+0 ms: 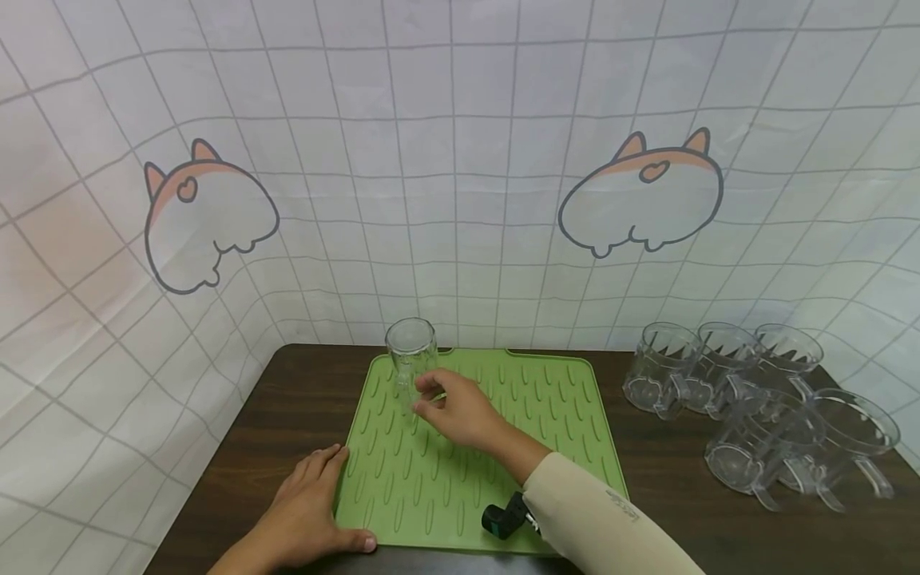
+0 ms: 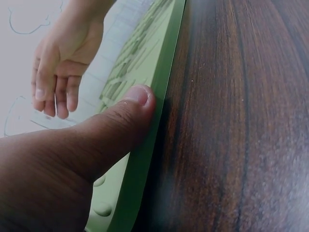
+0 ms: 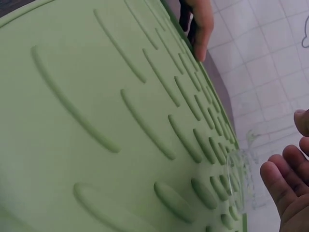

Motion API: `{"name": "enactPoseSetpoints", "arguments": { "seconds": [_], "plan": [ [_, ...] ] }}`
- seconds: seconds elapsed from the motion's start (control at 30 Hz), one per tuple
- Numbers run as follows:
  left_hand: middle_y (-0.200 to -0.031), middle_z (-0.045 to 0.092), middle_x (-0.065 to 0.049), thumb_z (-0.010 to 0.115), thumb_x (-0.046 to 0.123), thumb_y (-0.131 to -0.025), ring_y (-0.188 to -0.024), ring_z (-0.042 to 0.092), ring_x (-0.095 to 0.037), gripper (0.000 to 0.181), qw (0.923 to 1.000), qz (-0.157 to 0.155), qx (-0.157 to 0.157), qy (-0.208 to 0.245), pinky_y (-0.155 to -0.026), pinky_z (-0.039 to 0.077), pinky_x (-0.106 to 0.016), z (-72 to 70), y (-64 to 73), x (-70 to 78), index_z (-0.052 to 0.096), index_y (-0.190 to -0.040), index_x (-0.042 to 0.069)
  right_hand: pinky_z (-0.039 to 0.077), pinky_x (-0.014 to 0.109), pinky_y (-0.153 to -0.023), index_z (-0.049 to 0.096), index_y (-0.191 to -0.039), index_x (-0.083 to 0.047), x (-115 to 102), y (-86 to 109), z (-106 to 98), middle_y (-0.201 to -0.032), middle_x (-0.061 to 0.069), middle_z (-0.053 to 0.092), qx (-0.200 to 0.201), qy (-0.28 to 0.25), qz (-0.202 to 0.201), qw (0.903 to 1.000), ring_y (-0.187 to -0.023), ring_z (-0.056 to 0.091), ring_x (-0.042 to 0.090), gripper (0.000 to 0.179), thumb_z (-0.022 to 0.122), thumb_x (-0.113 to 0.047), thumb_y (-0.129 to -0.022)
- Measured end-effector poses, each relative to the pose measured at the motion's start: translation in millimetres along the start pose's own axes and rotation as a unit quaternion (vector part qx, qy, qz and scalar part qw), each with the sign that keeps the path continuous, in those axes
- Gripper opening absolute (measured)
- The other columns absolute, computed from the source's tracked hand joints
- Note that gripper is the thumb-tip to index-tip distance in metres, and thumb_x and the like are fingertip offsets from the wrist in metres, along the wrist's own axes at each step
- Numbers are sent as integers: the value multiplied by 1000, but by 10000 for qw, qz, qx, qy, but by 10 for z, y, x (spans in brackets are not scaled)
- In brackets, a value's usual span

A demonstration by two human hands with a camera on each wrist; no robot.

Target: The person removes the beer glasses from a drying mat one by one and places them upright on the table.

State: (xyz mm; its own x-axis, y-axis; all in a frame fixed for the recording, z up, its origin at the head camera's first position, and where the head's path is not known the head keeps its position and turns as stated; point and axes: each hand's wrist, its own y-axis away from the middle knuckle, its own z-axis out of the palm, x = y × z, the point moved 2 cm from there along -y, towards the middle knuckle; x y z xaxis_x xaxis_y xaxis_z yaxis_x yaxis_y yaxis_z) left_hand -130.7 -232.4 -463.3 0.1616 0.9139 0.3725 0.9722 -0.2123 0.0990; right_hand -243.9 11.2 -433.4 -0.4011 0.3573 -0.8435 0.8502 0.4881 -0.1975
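A clear glass mug point(image 1: 411, 343) stands on the back left corner of a green ridged mat point(image 1: 424, 511). Just in front of it, my right hand point(image 1: 460, 411) hovers over the mat with loosely bent fingers. In the right wrist view, that hand point(image 3: 292, 186) appears apart from the faint glass mug point(image 3: 243, 181) and holds nothing. My left hand point(image 1: 305, 507) rests at the mat's front left corner. Its thumb point(image 2: 123, 113) lies along the mat's front edge in the left wrist view, while the other fingers reach to the left edge.
Several clear glass mugs point(image 1: 664, 367) with handles stand in two rows on the dark wooden table point(image 1: 668, 495), right of the mat. A white gridded curtain point(image 1: 489, 200) with cartoon animal drawings hangs behind and along the sides.
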Motion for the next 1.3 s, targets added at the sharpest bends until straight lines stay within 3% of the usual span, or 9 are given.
{"name": "enactPoseSetpoints", "arguments": {
  "seconds": [0.8,1.3],
  "plan": [
    [-154,38,-23,76,89,-55,-139,37,-49,139,10000,-11,83,43,-102,35,-71,2,18,-36,38,-154,-1,54,27,-84,63,-110,-10,-13,-137,199,-102,-3,68,214,145,66,9996,-97,65,14,14,71,-10,-99],
    [-155,37,-22,75,90,-54,-140,36,-47,140,10000,-9,73,36,-104,33,-70,0,3,-32,38,-154,0,56,27,-80,63,-103,-13,-21,42,50,-98,-4,69,229,123,-268,9993,-95,67,13,8,69,-9,-99]
  ]
}}
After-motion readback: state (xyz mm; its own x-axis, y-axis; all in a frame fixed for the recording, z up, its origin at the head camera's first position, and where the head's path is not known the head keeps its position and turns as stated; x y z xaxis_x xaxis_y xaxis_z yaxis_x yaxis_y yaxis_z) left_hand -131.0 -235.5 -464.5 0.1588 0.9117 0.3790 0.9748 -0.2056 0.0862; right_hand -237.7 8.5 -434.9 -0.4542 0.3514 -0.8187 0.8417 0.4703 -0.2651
